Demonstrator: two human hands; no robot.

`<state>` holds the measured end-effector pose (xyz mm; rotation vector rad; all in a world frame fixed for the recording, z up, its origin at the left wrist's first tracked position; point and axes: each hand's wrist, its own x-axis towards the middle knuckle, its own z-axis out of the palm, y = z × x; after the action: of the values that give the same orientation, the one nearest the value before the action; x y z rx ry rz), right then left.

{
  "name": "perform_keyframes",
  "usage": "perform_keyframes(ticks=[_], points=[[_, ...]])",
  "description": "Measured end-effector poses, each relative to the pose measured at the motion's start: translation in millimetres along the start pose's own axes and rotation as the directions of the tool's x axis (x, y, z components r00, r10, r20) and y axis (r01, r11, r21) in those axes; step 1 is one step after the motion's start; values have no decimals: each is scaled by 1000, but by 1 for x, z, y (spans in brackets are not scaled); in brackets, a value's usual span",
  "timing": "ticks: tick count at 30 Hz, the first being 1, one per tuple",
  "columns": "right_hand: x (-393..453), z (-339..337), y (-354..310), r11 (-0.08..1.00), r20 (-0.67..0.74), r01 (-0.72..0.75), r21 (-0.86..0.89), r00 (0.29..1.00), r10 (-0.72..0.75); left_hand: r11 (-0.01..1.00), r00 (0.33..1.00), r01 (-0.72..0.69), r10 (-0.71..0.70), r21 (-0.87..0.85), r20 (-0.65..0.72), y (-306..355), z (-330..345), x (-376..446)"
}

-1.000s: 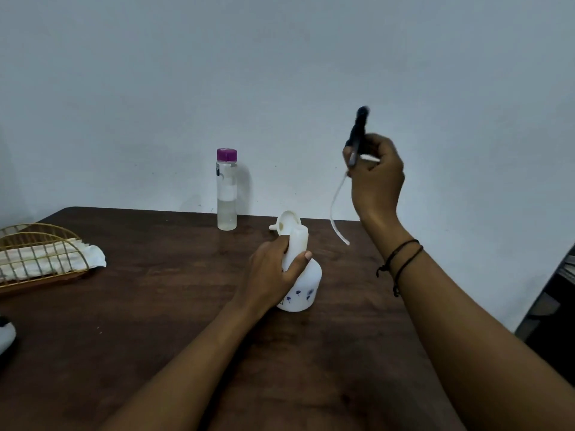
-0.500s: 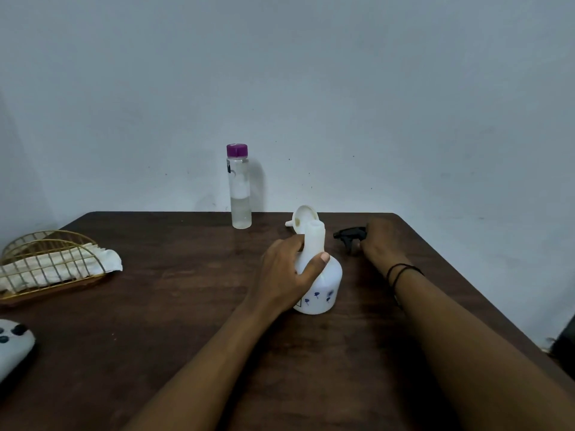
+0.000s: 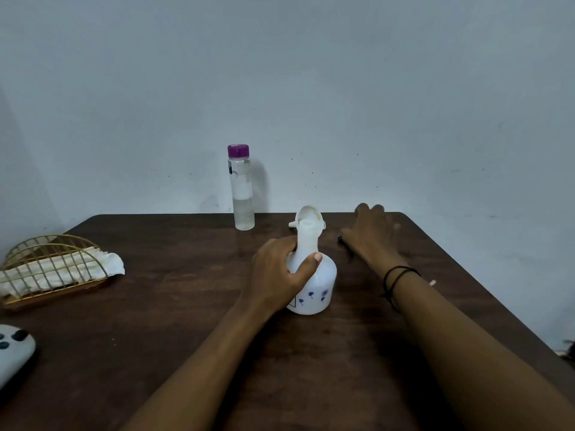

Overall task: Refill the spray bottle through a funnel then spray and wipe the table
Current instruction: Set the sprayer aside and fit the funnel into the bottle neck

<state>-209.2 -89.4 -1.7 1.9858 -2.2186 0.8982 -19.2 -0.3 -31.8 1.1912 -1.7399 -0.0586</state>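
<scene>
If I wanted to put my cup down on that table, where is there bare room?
Bare wood lies between the wire basket and the left hand, and along the near edge between the two forearms. It is crowded at the back: clear bottle, funnel, spray bottle and right hand sit close together.

This looks like a room in a home, though the narrow view leaves that unsure. A dark wooden bench (image 3: 155, 337) stands against a plain painted wall (image 3: 280, 88), pale and marked with small specks. On the bench are household things: a gold wire holder (image 3: 46, 269) with a white cloth (image 3: 102, 265) in it, a clear bottle with a purple cap (image 3: 241, 194), a small white flower-printed spray bottle (image 3: 314, 284), and a white game controller (image 3: 12, 353) at the left edge.
</scene>
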Motion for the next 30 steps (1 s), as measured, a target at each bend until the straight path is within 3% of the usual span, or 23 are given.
perform_keyframes(ticks=[7,21,30], points=[[1,34,-28,956,82,210,205,970,-230,1000,999,21,-21,9,-35,-10,-8,3],[28,72,-53,871,219,-18,490,970,-103,999,1000,8,-8,36,-8,-17,-9,4],[22,68,-47,859,204,-49,510,977,-65,999,999,30,-30,43,-11,-19,-7,3]])
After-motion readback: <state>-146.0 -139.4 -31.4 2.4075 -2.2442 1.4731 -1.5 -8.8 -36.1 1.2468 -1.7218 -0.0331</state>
